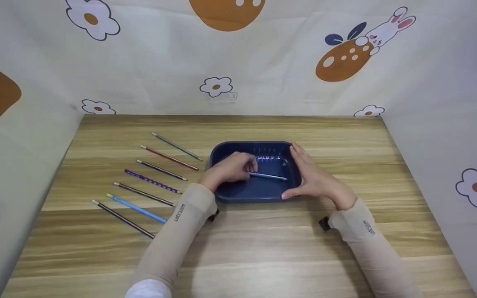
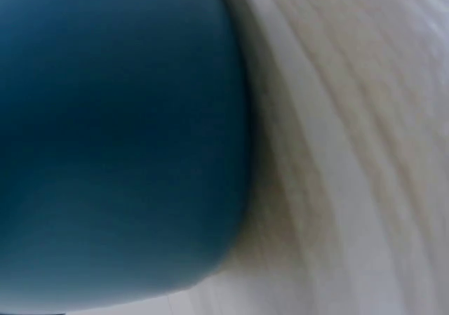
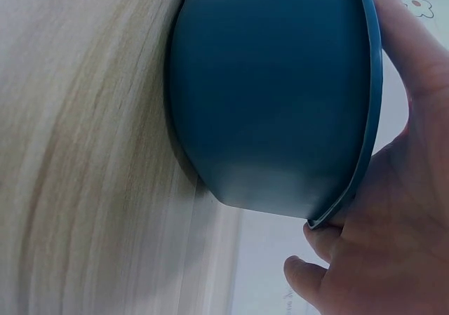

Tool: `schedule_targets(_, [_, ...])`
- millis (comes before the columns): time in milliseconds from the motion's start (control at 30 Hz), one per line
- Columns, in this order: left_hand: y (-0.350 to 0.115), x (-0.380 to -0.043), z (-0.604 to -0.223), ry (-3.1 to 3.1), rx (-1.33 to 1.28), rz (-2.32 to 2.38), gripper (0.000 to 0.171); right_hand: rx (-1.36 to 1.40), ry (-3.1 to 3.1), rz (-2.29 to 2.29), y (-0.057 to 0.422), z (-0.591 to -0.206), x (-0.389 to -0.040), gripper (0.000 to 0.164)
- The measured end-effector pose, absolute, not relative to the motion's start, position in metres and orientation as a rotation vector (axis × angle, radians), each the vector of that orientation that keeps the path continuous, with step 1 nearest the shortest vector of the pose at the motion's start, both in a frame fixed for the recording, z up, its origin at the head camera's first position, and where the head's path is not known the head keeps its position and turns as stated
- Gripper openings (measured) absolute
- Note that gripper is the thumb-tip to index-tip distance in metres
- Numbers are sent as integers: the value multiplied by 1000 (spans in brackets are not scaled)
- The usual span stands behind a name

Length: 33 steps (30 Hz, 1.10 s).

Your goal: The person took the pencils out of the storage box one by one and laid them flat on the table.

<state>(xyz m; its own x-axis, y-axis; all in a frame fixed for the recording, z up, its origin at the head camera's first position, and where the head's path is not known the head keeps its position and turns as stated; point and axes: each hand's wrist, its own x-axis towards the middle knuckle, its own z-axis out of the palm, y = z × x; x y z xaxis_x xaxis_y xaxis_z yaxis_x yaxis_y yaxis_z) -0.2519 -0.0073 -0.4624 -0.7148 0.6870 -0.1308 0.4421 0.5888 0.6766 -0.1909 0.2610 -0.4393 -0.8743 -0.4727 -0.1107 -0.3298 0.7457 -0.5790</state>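
Observation:
A dark blue rectangular tray (image 1: pixel 238 194) sits on the wooden table. My left hand (image 1: pixel 232 167) reaches over its left side with bent fingers, pinching one end of a light blue pencil (image 1: pixel 268 176). The pencil's pointed end faces right, low inside the tray; whether it touches the bottom I cannot tell. At the right end, my right hand (image 1: pixel 315 180) holds the tray, thumb by the near corner and fingers by the far one. Its fingers also show around the rim in the right wrist view. The left wrist view shows the tray's outer wall (image 2: pixel 119 139), blurred, without the hand.
Left of the tray, several pencils lie slanted in a row, among them a red one (image 1: pixel 170 157), a purple dotted one (image 1: pixel 152 181) and a bright blue one (image 1: pixel 137 207). My left forearm covers some of their ends. A patterned cloth (image 1: pixel 160 70) surrounds the table (image 1: pixel 263 256).

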Motion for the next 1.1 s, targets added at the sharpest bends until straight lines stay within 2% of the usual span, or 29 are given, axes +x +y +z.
schedule_targets(1100, [-34, -238, -408, 2369, 1005, 1158, 23, -641, 2689, -852, 261, -440, -192, 136])
